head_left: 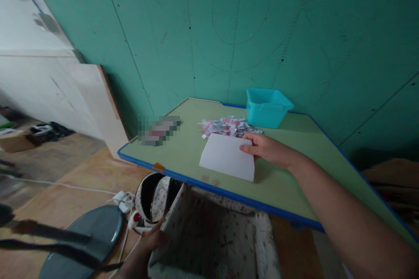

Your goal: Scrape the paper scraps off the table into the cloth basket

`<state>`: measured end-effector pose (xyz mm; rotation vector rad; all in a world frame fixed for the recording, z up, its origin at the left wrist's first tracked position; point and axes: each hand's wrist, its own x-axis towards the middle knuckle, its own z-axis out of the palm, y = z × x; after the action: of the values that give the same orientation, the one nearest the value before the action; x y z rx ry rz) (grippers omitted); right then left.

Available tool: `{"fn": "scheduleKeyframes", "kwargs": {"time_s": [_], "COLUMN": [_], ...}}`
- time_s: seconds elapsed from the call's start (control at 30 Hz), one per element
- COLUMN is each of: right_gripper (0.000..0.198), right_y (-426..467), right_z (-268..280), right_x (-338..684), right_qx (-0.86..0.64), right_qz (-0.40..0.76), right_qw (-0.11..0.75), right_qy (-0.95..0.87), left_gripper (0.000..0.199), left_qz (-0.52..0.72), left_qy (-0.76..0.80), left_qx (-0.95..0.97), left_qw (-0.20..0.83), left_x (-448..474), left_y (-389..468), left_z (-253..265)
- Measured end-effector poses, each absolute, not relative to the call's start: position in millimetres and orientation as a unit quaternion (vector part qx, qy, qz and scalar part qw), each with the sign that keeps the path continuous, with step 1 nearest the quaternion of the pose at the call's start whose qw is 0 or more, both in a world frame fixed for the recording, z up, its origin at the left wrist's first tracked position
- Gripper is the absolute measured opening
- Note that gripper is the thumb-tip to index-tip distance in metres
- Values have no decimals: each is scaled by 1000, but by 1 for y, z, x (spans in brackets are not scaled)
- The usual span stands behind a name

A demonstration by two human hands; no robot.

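My right hand (263, 147) pinches the right edge of a white sheet of paper (227, 157), thumb on top, held low over the table. Just behind the sheet lies a pile of small paper scraps (231, 125), white and pink. Below the table's front edge, my left hand (154, 240) is closed on the left side of a fabric-covered box (266, 244) with a small dark pattern. The box is tilted with its dim inside facing me. Part of the left hand's fingers is hidden in shadow.
A turquoise plastic basket (266, 115) stands at the back of the blue-edged table (288, 192). A blurred-out item (160, 130) lies at left. On the floor are a grey round stool (94, 231), a round patterned container (153, 198) and a white power strip (123, 202) with cables.
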<state>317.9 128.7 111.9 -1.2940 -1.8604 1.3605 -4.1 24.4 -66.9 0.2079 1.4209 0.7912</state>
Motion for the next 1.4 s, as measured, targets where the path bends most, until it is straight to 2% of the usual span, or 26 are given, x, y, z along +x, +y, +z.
{"fn": "scheduleKeyframes", "kwargs": {"time_s": [0.07, 0.13, 0.3, 0.47, 0.7, 0.8, 0.97, 1.4], "right_gripper": [32, 33, 34, 38, 38, 37, 37, 41], "right_y": [129, 129, 127, 126, 123, 123, 122, 121], "right_z": [119, 125, 128, 124, 131, 132, 131, 130], "right_x": [329, 341, 358, 356, 357, 359, 357, 355], "right_qx": [-490, -503, -498, -492, -496, -502, -509, -485], "right_qz": [516, 514, 545, 550, 560, 557, 554, 561], "right_qw": [232, 216, 162, 134, 132, 139, 133, 128], "right_qy": [-663, -660, -655, -662, -650, -647, -646, -659], "left_gripper": [24, 34, 24, 37, 35, 43, 65, 50], "left_qz": [361, 371, 392, 380, 333, 358, 391, 383], "left_qy": [615, 592, 544, 563, 585, 563, 561, 558], "left_qx": [96, 103, 128, 69, 54, 109, 91, 74], "left_qw": [694, 708, 731, 731, 738, 737, 724, 732], "left_x": [-1, 2, 6, 3, 4, 10, 15, 8], "left_y": [17, 8, -5, 0, 4, 0, -2, -1], "left_z": [-54, -39, -13, -8, 2, 11, 16, -3]}}
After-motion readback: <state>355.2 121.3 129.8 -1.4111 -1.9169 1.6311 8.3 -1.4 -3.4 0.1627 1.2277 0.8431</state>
